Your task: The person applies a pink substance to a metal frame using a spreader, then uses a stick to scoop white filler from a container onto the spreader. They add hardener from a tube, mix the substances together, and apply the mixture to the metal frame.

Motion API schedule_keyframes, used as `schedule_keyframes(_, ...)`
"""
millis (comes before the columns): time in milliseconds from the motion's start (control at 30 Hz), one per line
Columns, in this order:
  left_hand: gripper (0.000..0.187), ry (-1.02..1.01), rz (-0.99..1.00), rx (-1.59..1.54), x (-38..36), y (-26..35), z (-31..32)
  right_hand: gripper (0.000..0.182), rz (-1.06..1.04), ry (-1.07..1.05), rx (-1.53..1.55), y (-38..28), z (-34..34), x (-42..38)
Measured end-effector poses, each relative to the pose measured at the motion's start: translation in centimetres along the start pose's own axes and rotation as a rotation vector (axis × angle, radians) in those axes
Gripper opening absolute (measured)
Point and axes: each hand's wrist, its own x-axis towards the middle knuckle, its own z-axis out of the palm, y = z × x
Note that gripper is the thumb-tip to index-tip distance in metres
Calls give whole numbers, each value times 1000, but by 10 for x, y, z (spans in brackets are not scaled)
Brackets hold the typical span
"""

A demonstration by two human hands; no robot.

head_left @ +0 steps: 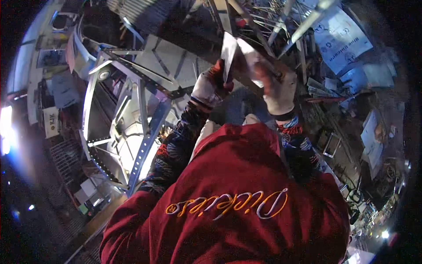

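Both my hands wear pale gloves with dark red finger areas and are raised in front of my body. My left hand [211, 86] is closed on a thin white flat piece [228, 50] that stands up from its fingers. Facing it, my right hand [280, 90] is smeared by motion, with its fingers at the edge of a second white flat piece [249, 57]. The two pieces slant away from each other, their upper ends close together. What they are made of I cannot tell.
A metal frame with perforated bars [147, 152] stands close on my left. Ahead are long metal rods and tubes [307, 24]. A printed blue-white sheet [340, 42] lies at the far right, near a blue plastic bag [354, 79]. Scrap pieces cover the ground on the right.
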Motion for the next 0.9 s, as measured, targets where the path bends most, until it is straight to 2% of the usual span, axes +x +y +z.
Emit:
schedule_keyframes(33, 30, -78, -104, -146, 2, -1, -5, 25, -150, -19, -358, -7, 3, -1)
schedule_keyframes(100, 29, -30, -106, -80, -1, 1, 7, 25, -123, 10, -322, -18, 14, -1)
schedule_keyframes(167, 29, 24, -100, -9, 0, 3, 15, 23, -501, 55, -572, -18, 18, 2)
schedule_keyframes(233, 30, 185, -127, -168, 3, -2, 18, 18, -459, 77, -552, -7, 26, -5)
schedule_keyframes(267, 30, 189, -127, -167, 3, -2, 17, 18, -446, 85, -443, -2, 30, -6)
schedule_keyframes(333, 32, 71, -148, -461, 6, -2, 15, 17, -435, 93, -333, 0, 30, -3)
schedule_keyframes(400, 32, 23, -140, -445, 9, -3, 14, 24, -595, 84, -576, -6, 25, 2)
schedule_keyframes(467, 32, -30, -135, -430, 10, -5, 24, 27, -562, 10, -589, -8, 26, 6)
schedule_keyframes(500, 30, 50, -90, -318, 9, -7, 29, 30, -530, -63, -602, -9, 27, 8)
schedule_keyframes(567, 28, 129, -42, -205, 11, -13, 32, 34, -553, -43, -556, -3, 30, 7)
schedule_keyframes(633, 27, 84, 241, 327, 15, -21, 18, 37, -579, -24, -508, -1, 34, 11)
schedule_keyframes(667, 25, 61, 115, -24, 6, -11, 59, 40, -565, -49, -561, -2, 35, 12)
schedule_keyframes(700, 25, 64, 118, -24, 5, -14, 61, 43, -551, -75, -613, -5, 33, 11)
schedule_keyframes(767, 23, -18, 267, 158, 3, -14, 60, 47, -527, -141, -642, -6, 33, 11)
schedule_keyframes(800, 24, 158, 382, 479, 6, -22, 46, 48, -556, -128, -657, -1, 35, 10)
schedule_keyframes(900, 25, 97, 433, 509, 6, -15, 55, 47, -557, -150, -646, -2, 36, 14)
